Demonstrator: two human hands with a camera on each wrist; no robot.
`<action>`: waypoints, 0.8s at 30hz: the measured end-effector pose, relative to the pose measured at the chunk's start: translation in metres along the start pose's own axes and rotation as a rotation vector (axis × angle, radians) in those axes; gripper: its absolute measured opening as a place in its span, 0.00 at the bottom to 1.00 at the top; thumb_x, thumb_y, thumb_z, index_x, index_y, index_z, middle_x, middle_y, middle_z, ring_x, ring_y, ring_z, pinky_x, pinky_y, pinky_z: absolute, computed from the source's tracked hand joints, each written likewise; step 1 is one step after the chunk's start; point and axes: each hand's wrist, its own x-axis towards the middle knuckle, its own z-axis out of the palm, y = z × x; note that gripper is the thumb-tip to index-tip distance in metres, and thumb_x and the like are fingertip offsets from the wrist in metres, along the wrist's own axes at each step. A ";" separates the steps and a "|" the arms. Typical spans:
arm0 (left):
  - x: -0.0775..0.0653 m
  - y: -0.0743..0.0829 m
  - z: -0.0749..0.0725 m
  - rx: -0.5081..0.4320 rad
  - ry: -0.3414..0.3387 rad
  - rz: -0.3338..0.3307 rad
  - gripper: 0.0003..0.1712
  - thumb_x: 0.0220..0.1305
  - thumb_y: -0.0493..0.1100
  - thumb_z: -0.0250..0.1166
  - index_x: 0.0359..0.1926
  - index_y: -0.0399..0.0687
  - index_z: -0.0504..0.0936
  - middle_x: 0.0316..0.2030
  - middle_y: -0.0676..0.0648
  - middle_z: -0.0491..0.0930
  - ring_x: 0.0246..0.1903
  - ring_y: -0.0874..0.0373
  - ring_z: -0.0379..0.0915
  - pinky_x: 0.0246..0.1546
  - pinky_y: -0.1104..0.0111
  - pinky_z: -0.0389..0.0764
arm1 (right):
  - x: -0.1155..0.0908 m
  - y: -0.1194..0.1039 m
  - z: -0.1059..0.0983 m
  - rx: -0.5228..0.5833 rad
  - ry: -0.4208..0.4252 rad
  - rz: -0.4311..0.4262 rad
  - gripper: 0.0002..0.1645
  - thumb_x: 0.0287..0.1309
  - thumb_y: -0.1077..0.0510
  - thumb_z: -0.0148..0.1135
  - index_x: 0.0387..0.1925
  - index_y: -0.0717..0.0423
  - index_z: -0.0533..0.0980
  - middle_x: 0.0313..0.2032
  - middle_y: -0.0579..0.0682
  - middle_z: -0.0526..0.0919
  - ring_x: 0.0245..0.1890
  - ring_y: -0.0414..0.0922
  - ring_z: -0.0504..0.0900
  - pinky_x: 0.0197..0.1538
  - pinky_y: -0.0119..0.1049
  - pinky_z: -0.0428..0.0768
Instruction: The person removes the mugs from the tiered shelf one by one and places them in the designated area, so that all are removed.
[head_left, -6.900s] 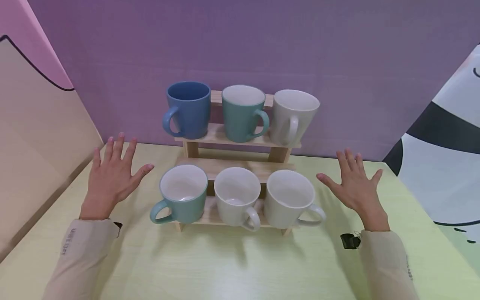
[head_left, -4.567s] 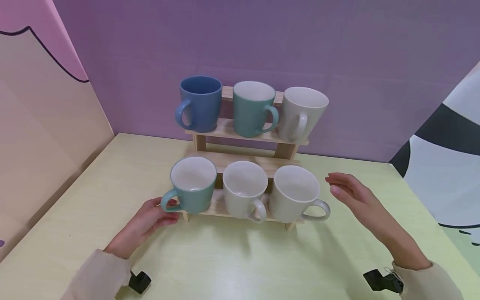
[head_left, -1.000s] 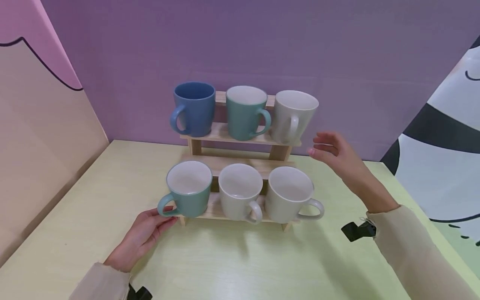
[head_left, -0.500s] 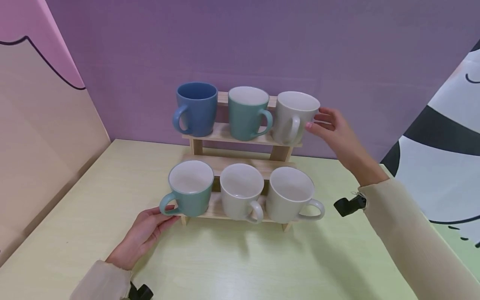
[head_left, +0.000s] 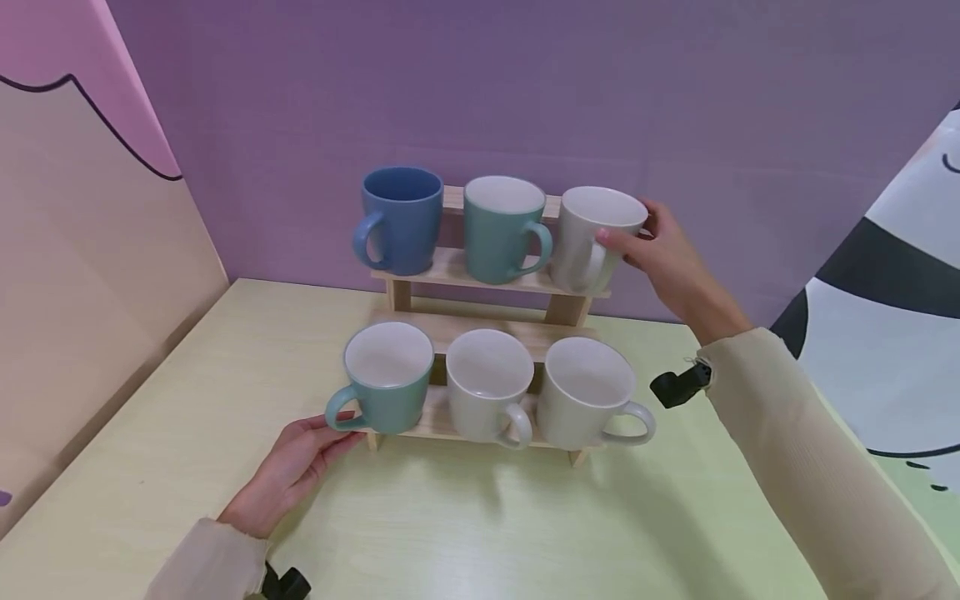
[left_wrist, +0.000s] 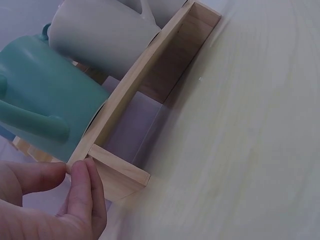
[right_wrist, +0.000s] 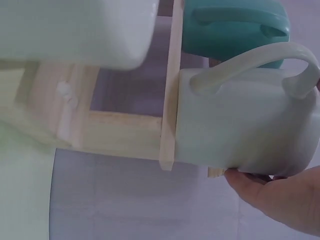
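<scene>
A stepped wooden rack (head_left: 491, 327) bears two rows of mugs. My left hand (head_left: 283, 477) pinches the left end of its lowest shelf between thumb and fingers, as the left wrist view shows, just below the lower teal mug (left_wrist: 50, 85). At the top right, my right hand (head_left: 678, 268) holds a white mug (head_left: 576, 242) near its rim, thumb in front by the handle, other fingers behind and partly hidden. In the right wrist view, this white mug (right_wrist: 240, 122) has its base at the upper shelf.
Left of the held mug stand an upper teal mug (head_left: 498, 237) and a blue mug (head_left: 408, 229). Two more white mugs (head_left: 483, 408) share the lowest shelf with the lower teal mug. A purple backdrop (head_left: 480, 83) rises behind the pale tabletop (head_left: 450, 525).
My right hand has moved up and left from beside the rack and taken hold of the upper white mug. My left hand stays at the lowest shelf's left end.
</scene>
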 end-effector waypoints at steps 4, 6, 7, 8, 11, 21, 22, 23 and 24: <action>0.000 0.000 0.000 -0.005 0.004 0.001 0.11 0.66 0.27 0.51 0.40 0.39 0.80 0.49 0.44 0.68 0.43 0.63 0.80 0.52 0.75 0.80 | 0.006 -0.003 0.002 0.027 -0.008 0.000 0.47 0.60 0.52 0.62 0.71 0.56 0.46 0.57 0.45 0.62 0.57 0.43 0.63 0.69 0.49 0.63; 0.000 0.000 0.000 -0.004 0.009 -0.001 0.11 0.66 0.26 0.51 0.40 0.39 0.80 0.49 0.44 0.69 0.42 0.63 0.81 0.51 0.75 0.81 | 0.009 -0.004 0.003 0.047 -0.013 0.004 0.47 0.59 0.53 0.62 0.71 0.56 0.46 0.56 0.45 0.63 0.56 0.43 0.64 0.68 0.48 0.64; 0.000 0.000 0.000 -0.007 0.011 -0.002 0.11 0.66 0.26 0.52 0.40 0.39 0.80 0.48 0.44 0.69 0.42 0.63 0.81 0.51 0.75 0.81 | 0.010 -0.004 0.004 0.053 -0.017 0.006 0.47 0.59 0.53 0.63 0.71 0.55 0.46 0.57 0.45 0.63 0.56 0.44 0.64 0.68 0.49 0.64; 0.000 0.000 0.000 -0.006 0.011 -0.003 0.12 0.66 0.27 0.51 0.39 0.39 0.80 0.48 0.45 0.70 0.42 0.63 0.81 0.51 0.75 0.81 | 0.011 -0.004 0.004 0.064 -0.018 0.009 0.48 0.59 0.53 0.63 0.71 0.55 0.46 0.57 0.45 0.62 0.56 0.44 0.64 0.68 0.49 0.64; 0.001 0.000 0.000 -0.005 0.013 -0.003 0.12 0.66 0.27 0.51 0.38 0.40 0.81 0.46 0.45 0.72 0.42 0.63 0.81 0.51 0.74 0.81 | 0.014 -0.005 0.003 0.080 -0.013 0.017 0.48 0.58 0.55 0.64 0.71 0.54 0.46 0.57 0.45 0.62 0.56 0.44 0.64 0.67 0.49 0.65; 0.003 -0.002 0.000 0.019 0.002 0.001 0.14 0.67 0.28 0.51 0.52 0.27 0.74 0.43 0.48 0.76 0.42 0.63 0.81 0.52 0.74 0.81 | 0.015 -0.006 -0.003 0.087 0.075 0.080 0.52 0.51 0.57 0.71 0.72 0.55 0.52 0.54 0.43 0.66 0.52 0.42 0.68 0.45 0.30 0.79; 0.004 -0.002 0.000 0.027 0.003 0.003 0.17 0.68 0.28 0.51 0.55 0.24 0.71 0.43 0.48 0.76 0.42 0.63 0.81 0.52 0.74 0.81 | 0.015 -0.006 -0.004 0.096 0.083 0.080 0.52 0.50 0.58 0.72 0.72 0.55 0.53 0.53 0.42 0.67 0.51 0.42 0.68 0.42 0.28 0.80; 0.004 -0.002 0.000 0.036 -0.001 0.006 0.20 0.68 0.29 0.51 0.58 0.21 0.67 0.43 0.49 0.77 0.42 0.63 0.81 0.52 0.74 0.81 | 0.014 -0.007 -0.005 0.102 0.089 0.079 0.52 0.49 0.58 0.72 0.71 0.56 0.54 0.52 0.42 0.67 0.51 0.42 0.69 0.40 0.27 0.81; 0.005 -0.003 0.001 0.045 0.002 0.006 0.22 0.68 0.29 0.51 0.60 0.19 0.63 0.43 0.49 0.77 0.42 0.64 0.81 0.52 0.74 0.81 | 0.014 -0.006 -0.007 0.108 0.092 0.077 0.52 0.48 0.59 0.73 0.71 0.57 0.54 0.51 0.42 0.68 0.50 0.42 0.69 0.38 0.27 0.81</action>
